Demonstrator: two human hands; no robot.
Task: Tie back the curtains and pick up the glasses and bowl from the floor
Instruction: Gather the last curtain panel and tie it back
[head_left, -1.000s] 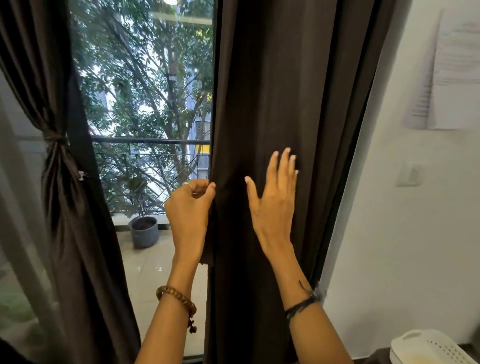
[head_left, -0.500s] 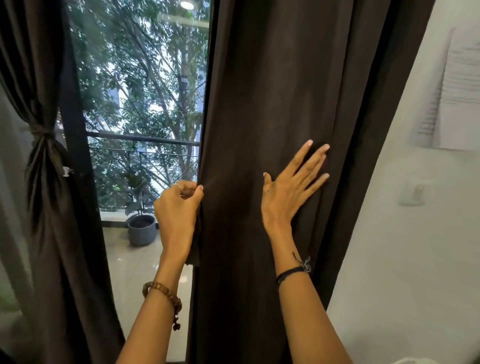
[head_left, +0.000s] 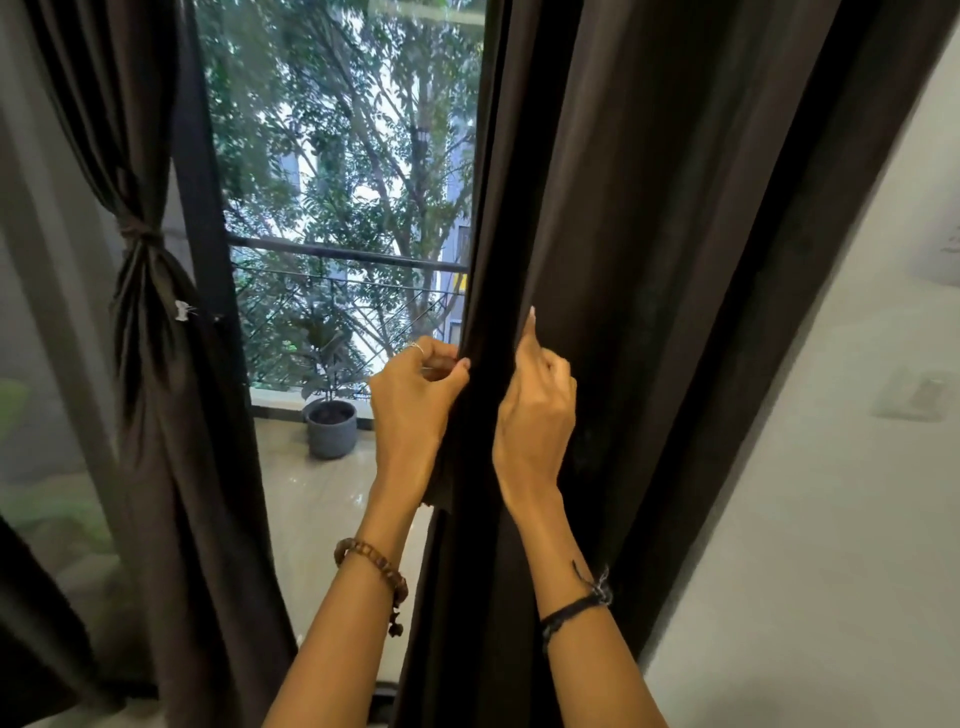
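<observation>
Where the view begins at the far left, the left curtain (head_left: 156, 389) hangs gathered and cinched by a tie (head_left: 137, 234) at about mid-height, with a small white clip (head_left: 182, 310) showing on its inner edge. Beside it stands the dark window frame (head_left: 208, 260), and through the glass a balcony railing (head_left: 343, 254), trees and a grey plant pot (head_left: 332, 428) on the pale tiled balcony floor are visible. To the right of the glass, the left hand (head_left: 415, 410) is raised with its fingers curled, and thumb and fingertips pinch the inner edge of the right curtain (head_left: 675, 260); a beaded bracelet (head_left: 374, 566) sits on that wrist. The right curtain hangs loose and untied from top to bottom of the view, with a narrow bunched fold held between both hands. Just beside that fold, the right hand (head_left: 535, 415) grips the fabric with curled fingers, its index finger pointing up along the cloth; a dark cord band (head_left: 576, 608) circles that wrist. At the far right is a white wall (head_left: 831, 519) bearing a blurred light switch (head_left: 919, 395). Glasses and bowl lie outside the view.
</observation>
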